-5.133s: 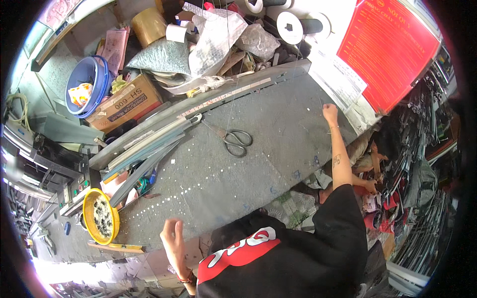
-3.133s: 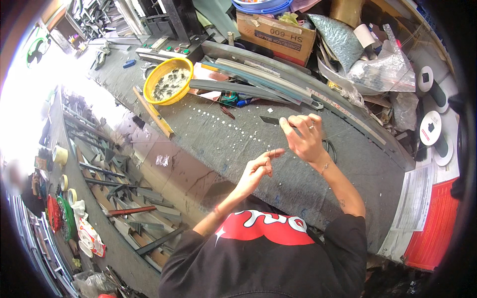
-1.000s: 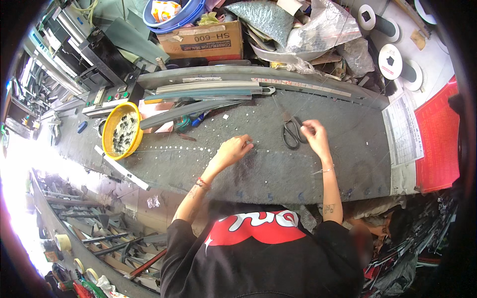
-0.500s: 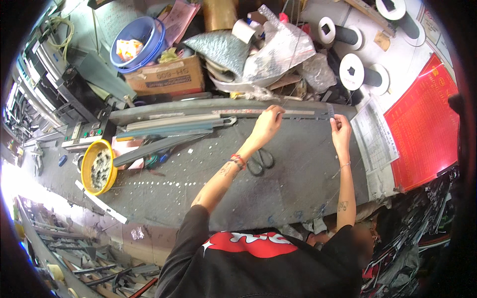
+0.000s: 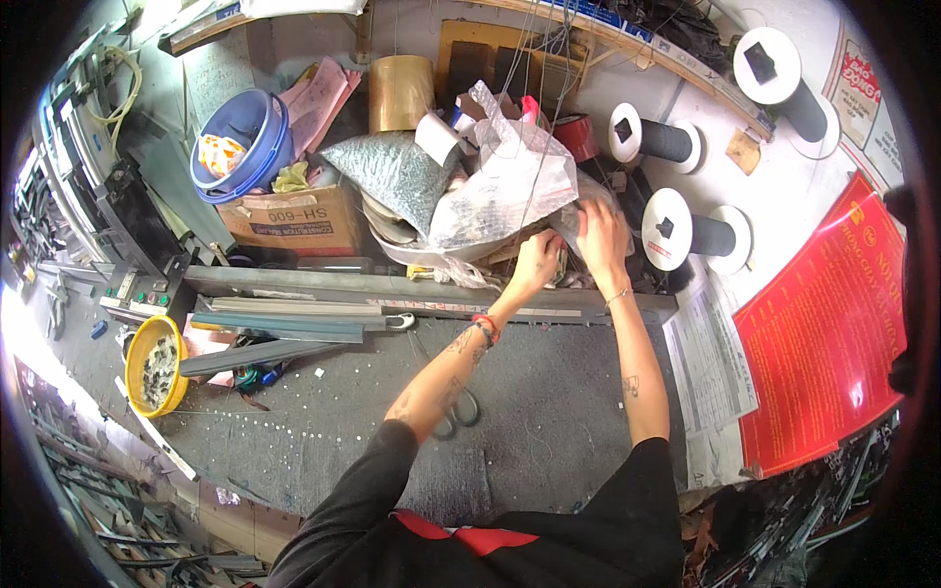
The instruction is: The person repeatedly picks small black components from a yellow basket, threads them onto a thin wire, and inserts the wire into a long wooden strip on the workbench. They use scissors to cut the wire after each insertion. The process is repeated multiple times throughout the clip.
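Both my arms stretch over the dark work table to the heap at its back. My right hand [image 5: 602, 237] has its fingers curled on a crumpled clear plastic bag [image 5: 567, 218] at the heap's right end. Just to its left, my left hand [image 5: 535, 265] is closed at the heap's lower edge; what its fingers hold, if anything, is hidden. A white bubble-wrap sheet [image 5: 510, 186] and a silvery-grey bag [image 5: 392, 176] lie beside them in the heap. Below my left forearm, scissors [image 5: 463, 407] rest on the table, their handles partly covered.
Wire spools [image 5: 668, 231] are mounted at the right, near a red poster [image 5: 828, 333]. At the left stand a yellow bowl [image 5: 176, 387] of small pieces, grey strips [image 5: 284, 355], and a carton [image 5: 294, 223] under blue basins [image 5: 279, 147]. A raised rail [image 5: 245, 284] edges the table's back.
My hands have moved from the rail at the table's back up to the heap, and are closer together. The thin strip at my right hand is no longer there. The view has shifted.
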The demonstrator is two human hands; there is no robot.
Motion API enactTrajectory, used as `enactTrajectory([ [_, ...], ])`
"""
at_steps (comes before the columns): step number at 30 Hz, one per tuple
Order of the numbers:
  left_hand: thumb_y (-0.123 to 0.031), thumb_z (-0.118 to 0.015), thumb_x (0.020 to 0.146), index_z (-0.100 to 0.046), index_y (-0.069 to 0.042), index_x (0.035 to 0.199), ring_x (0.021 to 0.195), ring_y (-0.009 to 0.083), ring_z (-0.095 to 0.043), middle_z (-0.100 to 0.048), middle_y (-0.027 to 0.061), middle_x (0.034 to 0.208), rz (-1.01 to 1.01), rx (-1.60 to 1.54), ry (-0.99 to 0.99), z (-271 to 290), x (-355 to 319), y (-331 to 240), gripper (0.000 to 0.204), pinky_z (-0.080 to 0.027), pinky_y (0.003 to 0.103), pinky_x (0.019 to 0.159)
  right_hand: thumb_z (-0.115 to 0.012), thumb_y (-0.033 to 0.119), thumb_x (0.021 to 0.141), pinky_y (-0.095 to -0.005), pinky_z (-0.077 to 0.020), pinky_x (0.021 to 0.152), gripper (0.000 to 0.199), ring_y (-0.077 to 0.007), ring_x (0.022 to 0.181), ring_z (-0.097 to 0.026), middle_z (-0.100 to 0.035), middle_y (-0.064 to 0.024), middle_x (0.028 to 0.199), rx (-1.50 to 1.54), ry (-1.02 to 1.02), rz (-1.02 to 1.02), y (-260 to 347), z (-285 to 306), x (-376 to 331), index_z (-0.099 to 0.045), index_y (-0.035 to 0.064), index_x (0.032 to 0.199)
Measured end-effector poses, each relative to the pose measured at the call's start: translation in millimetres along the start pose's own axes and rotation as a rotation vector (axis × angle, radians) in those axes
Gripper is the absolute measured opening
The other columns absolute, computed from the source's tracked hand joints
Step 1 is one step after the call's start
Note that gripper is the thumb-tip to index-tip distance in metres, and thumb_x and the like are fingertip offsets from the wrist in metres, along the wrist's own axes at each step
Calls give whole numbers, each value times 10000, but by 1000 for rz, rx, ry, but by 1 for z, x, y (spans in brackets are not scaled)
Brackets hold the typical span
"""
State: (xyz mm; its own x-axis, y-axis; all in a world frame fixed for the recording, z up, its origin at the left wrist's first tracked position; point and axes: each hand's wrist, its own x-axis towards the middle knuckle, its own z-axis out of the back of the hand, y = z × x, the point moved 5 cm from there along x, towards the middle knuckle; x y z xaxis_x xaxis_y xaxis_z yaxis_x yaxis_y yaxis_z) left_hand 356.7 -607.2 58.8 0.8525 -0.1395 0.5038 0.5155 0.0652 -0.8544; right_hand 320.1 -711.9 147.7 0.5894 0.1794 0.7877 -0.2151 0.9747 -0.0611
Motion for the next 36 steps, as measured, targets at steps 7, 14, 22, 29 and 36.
enactTrajectory([
  [7,-194,-466,897,-585,-7,869,712,369,-587,-583,200,731,-9,116,6,8,5,-32,223,-447,392,655,-594,25,753,-427,-410,731,194,-363,812,-604,-640,-174,842,234,93,-183,-16,-11,-7,-609,1,945],
  [14,-220,-444,919,-572,-31,814,579,291,-546,-536,163,628,-63,-35,-88,32,3,-67,251,-419,377,593,-549,-14,716,-514,-351,877,55,-409,809,-573,-612,-214,806,304,527,-331,-12,11,-107,-569,-20,766],
  [22,-303,-558,884,-503,-26,1243,1141,349,-500,-524,241,1206,-157,527,404,69,-100,-74,456,-413,425,944,-648,126,788,-374,-478,695,202,-306,784,-633,-647,-204,855,533,841,-489,0,37,-216,-626,-30,914],
  [29,-388,-508,921,-516,-35,1234,1151,324,-505,-547,179,1225,316,351,607,264,-281,-57,472,-401,400,973,-638,154,825,-418,-455,799,286,-338,925,-576,-600,-164,1001,152,591,-125,14,18,-221,-597,3,1064],
  [36,-371,-580,857,-486,-66,1199,1023,329,-532,-523,167,1115,636,1229,-781,537,-464,-90,467,-452,422,876,-558,183,892,-431,-379,924,304,-327,1066,-489,-494,-161,1118,428,599,-20,118,24,-157,-537,-23,1115],
])
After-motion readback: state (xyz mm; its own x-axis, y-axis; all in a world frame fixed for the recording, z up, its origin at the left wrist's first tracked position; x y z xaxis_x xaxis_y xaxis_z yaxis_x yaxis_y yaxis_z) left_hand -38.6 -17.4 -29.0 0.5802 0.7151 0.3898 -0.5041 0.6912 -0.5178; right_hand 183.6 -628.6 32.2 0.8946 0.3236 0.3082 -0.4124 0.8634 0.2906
